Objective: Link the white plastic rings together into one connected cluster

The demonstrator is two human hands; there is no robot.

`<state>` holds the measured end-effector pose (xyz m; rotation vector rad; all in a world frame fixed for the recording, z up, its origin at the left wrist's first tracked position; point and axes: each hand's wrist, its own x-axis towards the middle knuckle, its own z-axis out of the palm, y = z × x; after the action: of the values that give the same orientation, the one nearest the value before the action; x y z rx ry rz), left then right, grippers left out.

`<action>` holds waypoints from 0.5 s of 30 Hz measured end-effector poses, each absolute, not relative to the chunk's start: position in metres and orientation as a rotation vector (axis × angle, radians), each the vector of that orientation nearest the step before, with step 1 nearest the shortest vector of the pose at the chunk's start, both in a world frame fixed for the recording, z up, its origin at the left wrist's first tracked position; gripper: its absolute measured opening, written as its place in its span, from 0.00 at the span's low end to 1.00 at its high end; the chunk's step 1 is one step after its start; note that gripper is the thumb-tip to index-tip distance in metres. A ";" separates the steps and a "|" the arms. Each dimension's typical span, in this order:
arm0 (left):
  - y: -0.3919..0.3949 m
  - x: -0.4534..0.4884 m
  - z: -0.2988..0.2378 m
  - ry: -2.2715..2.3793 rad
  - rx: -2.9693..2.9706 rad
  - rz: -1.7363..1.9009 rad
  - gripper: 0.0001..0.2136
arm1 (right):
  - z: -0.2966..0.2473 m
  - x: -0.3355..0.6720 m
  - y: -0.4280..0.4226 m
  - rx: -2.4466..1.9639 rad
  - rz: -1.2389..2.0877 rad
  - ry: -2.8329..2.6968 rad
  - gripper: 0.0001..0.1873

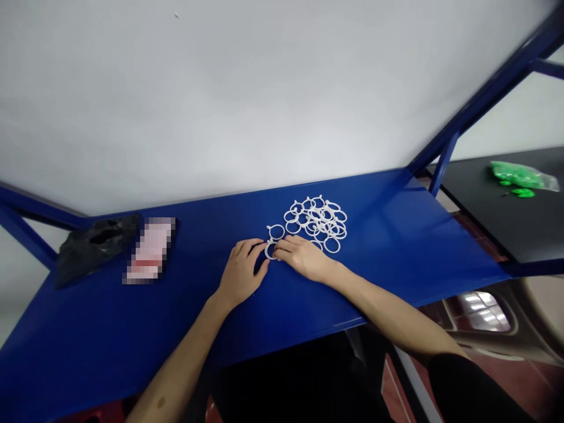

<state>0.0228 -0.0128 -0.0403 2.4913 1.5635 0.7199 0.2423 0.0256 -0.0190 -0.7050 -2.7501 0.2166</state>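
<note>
A heap of several white plastic rings (318,220) lies on the blue metal table (388,235), toward the back middle. One ring (275,231) sits apart at the heap's left edge. Just in front of it, both my hands pinch another white ring (269,251) between their fingertips. My left hand (241,271) holds it from the left with curled fingers. My right hand (304,257) grips it from the right, its fingers pressed together and resting on the tabletop.
A crumpled black plastic bag (94,244) and a blurred pink-white packet (150,249) lie at the table's left rear. A black table (506,223) to the right carries a clear bag of green parts (522,176). A white wall rises behind; blue frame bars (484,97) stand at right.
</note>
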 end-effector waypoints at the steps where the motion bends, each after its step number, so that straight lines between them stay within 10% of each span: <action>1: -0.013 0.022 -0.040 1.558 2.494 0.729 0.14 | -0.019 0.242 0.025 -0.708 0.207 -2.758 0.12; 15: -0.011 0.021 -0.039 1.357 2.707 0.885 0.07 | -0.014 0.260 0.046 -0.975 0.123 -2.418 0.15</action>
<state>0.0212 -0.0113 -0.0386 2.7072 1.3567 0.8848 0.2598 0.0459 -0.0145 -0.9753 -2.4180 0.1233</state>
